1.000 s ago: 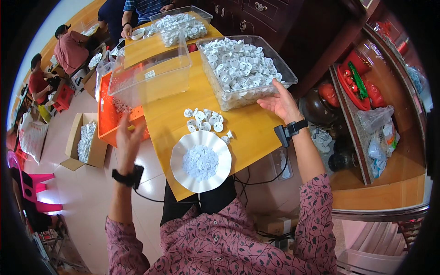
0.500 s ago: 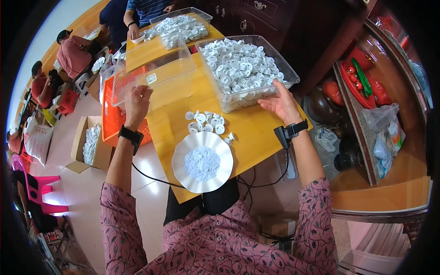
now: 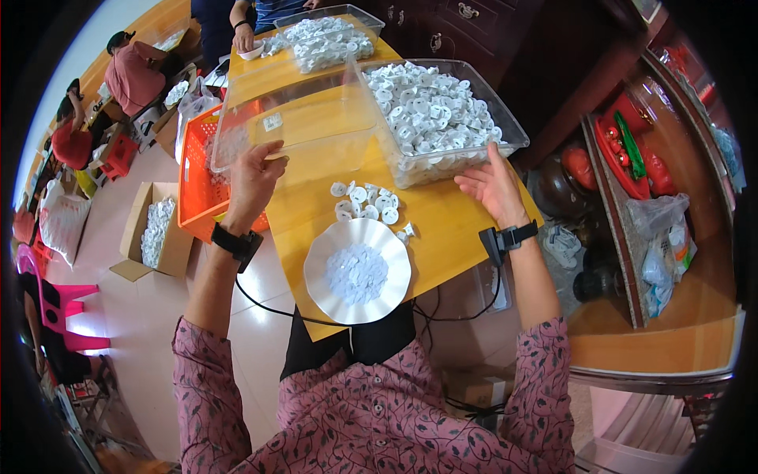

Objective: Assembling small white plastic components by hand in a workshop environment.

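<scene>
Nearest to you, the scalloped white plate stands at the near end of the yellow table, and small pale pieces lie in it. Just beyond are loose round white parts. Your left hand is narrow, with bent fingers, near the edge of the labelled clear bin; I cannot tell if it grips there. Your right hand is wide, its thumb at the rim of the filled clear bin. Farther, a co-worker's hand is at a small bowl.
</scene>
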Demonstrator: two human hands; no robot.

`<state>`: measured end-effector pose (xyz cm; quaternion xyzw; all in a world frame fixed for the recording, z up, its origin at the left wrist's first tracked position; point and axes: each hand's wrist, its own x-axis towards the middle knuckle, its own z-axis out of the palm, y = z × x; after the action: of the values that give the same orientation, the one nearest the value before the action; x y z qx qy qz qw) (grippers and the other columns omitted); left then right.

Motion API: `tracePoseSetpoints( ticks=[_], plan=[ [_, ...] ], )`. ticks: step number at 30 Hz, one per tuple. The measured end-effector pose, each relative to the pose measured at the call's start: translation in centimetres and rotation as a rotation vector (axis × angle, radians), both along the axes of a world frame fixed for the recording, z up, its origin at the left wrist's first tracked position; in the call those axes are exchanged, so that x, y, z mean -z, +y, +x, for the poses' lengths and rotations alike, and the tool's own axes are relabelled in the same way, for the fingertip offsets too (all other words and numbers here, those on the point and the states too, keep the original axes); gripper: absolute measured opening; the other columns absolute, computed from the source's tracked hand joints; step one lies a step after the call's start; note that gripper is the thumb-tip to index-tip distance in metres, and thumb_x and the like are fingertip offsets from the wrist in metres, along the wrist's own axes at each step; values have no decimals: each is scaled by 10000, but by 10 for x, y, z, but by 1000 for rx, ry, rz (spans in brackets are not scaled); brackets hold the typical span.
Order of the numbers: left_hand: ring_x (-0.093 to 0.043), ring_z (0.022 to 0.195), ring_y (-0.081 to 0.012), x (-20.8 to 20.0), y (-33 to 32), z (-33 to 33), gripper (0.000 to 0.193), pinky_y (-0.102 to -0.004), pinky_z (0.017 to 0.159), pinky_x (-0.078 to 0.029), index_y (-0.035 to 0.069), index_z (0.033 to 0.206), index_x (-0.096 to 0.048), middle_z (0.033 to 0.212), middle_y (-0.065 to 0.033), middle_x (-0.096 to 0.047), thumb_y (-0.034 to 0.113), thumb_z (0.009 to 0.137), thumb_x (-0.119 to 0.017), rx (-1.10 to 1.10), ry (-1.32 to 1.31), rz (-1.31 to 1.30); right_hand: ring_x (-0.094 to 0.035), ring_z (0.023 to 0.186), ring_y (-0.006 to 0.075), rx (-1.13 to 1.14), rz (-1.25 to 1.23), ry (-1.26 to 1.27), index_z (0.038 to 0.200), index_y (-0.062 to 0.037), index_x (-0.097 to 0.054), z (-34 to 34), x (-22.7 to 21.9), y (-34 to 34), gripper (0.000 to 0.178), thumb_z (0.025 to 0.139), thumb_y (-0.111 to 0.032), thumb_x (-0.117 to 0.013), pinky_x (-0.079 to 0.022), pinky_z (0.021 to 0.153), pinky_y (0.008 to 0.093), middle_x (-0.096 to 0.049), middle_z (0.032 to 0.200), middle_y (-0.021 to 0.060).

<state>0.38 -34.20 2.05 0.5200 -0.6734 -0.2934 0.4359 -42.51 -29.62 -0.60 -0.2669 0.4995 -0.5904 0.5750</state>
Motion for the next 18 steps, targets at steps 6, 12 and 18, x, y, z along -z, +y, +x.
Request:
tracePoseSetpoints(
  ticks=[6,12,18],
  plan=[
    [-658,996,-180,-34,75,-1,519,-302,857,-543,-49,1377,-471,1239,-129,-613,126,924,-657,64,217,112,-668,739,135,-193,-20,459,1173,9,-606,35,30,57,327,948,-226,-644,-533,599,239,-662,929,74],
    [-671,947,-187,-52,180,22,342,-323,825,-555,-56,1236,-570,1108,-125,-657,139,956,-601,130,394,340,-661,847,239,-268,-254,954,1185,10,-617,91,52,91,312,878,-48,-616,-533,722,342,-638,945,125],
    [-655,828,-111,4,242,13,275,-243,741,-545,-42,1194,-612,985,-73,-687,94,956,-624,60,559,672,-583,991,337,-289,-400,1280,1224,-49,-620,114,45,90,363,866,3,-584,-480,853,398,-564,1049,169]
  ],
)
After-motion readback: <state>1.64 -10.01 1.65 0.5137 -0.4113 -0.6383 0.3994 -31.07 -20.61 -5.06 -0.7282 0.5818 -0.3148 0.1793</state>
